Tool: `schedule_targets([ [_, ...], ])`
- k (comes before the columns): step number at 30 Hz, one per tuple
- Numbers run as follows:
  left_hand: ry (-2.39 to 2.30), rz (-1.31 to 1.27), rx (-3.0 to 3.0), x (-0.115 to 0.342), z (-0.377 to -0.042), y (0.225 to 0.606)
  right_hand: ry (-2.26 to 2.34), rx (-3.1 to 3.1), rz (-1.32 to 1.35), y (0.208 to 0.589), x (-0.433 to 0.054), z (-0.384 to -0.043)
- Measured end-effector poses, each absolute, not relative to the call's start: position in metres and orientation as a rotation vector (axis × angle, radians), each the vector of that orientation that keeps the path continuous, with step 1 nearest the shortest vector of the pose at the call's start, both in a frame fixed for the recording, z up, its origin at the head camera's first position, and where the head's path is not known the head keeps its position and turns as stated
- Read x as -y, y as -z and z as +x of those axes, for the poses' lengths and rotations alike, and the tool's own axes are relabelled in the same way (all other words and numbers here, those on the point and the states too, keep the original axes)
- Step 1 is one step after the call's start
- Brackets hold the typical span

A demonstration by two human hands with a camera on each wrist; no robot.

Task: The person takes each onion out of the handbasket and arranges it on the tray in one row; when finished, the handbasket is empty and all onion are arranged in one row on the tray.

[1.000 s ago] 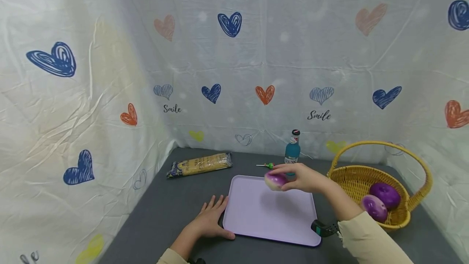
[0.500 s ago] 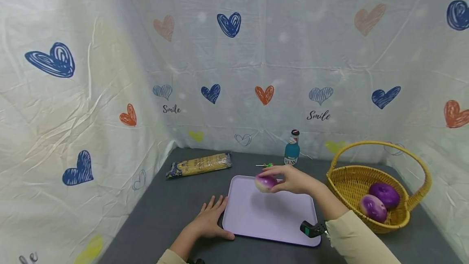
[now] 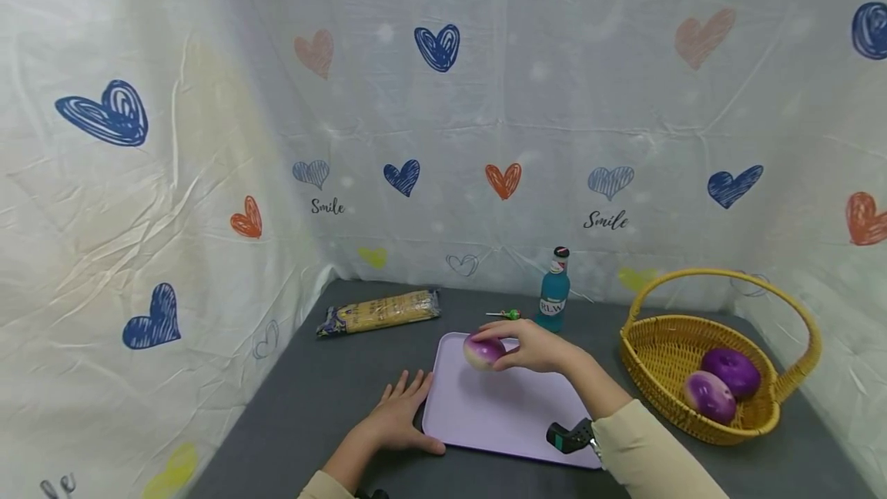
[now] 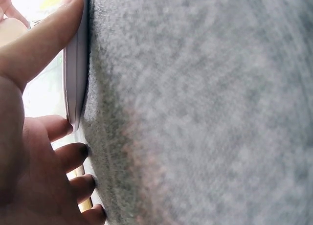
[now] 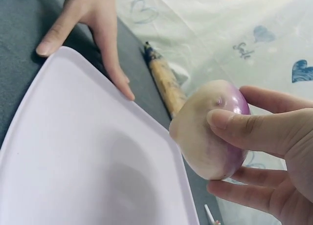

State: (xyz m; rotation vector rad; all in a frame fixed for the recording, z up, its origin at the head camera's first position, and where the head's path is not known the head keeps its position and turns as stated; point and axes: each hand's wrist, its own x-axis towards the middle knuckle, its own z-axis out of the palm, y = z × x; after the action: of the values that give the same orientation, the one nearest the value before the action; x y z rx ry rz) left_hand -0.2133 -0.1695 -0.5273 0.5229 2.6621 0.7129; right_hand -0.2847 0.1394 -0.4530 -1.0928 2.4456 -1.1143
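Observation:
My right hand [image 3: 532, 346] holds a purple-and-white turnip [image 3: 480, 354] over the back left part of a lilac tray [image 3: 499, 416]. In the right wrist view the thumb and fingers grip the turnip [image 5: 208, 132] from opposite sides, and its shadow falls on the tray below. My left hand [image 3: 396, 420] rests at the tray's left edge, fingers spread and fairly straight. The left wrist view shows its thumb [image 4: 54, 32] against the tray's rim [image 4: 73, 88].
A yellow wicker basket [image 3: 647, 387] at the right holds two purple vegetables [image 3: 714, 391]. At the back stand a blue bottle [image 3: 553, 291] and a small green-and-red item with a thin rod [image 3: 509, 314]. A yellow noodle-like packet [image 3: 381, 313] lies back left on the grey table [image 3: 298, 399].
My right hand has carried the turnip leftward across the tray, from its back middle to its back left. The left hand has stayed at the tray's edge.

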Motion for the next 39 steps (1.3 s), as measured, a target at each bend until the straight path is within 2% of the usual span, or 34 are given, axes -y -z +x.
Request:
schedule_targets([
  [28,-0.676,0.555,-2.701,0.169,-0.211,0.533,1.086,-2.461,-1.069,0.496,-0.098,-0.292],
  [39,-0.673,0.56,-2.7,0.169,-0.213,0.533,0.978,-2.544,-1.05,0.496,-0.092,-0.287],
])
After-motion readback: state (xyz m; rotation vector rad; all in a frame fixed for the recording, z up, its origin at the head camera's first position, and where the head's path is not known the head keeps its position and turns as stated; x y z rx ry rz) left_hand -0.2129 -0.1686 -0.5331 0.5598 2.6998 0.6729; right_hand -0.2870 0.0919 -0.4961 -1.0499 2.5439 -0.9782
